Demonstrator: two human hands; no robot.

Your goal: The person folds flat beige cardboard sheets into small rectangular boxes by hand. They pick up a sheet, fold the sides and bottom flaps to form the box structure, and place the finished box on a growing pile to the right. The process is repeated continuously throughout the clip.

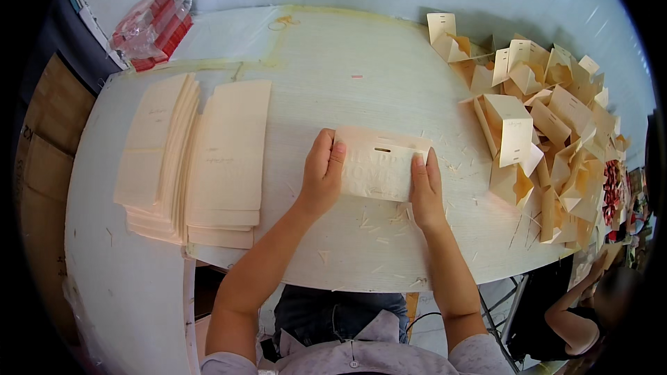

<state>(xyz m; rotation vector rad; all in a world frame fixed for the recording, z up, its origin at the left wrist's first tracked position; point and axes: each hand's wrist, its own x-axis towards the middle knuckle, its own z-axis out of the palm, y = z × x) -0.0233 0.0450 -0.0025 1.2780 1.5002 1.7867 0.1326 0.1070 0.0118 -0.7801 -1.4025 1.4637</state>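
Observation:
A cream paperboard piece [383, 172] with raised lettering and a dark slot near its upper edge is held above the table. My left hand [324, 174] grips its left end, thumb on the face. At the right end my right hand [428, 187] pinches it the same way. The upper part looks folded over. Two stacks of flat paperboard sheets stand to the left: the far-left stack [148, 140] and the nearer stack [226, 151]. Several folded paperboard pieces [516, 130] lie in a loose heap at the right.
Thin paper offcuts [401, 214] are scattered on the white table [333, 99] around my hands. Red packs in clear plastic [156, 28] sit at the back left. A rubber band [281, 23] lies near the back edge. Another person [578, 317] is at the lower right. Cardboard [44, 177] stands at the left.

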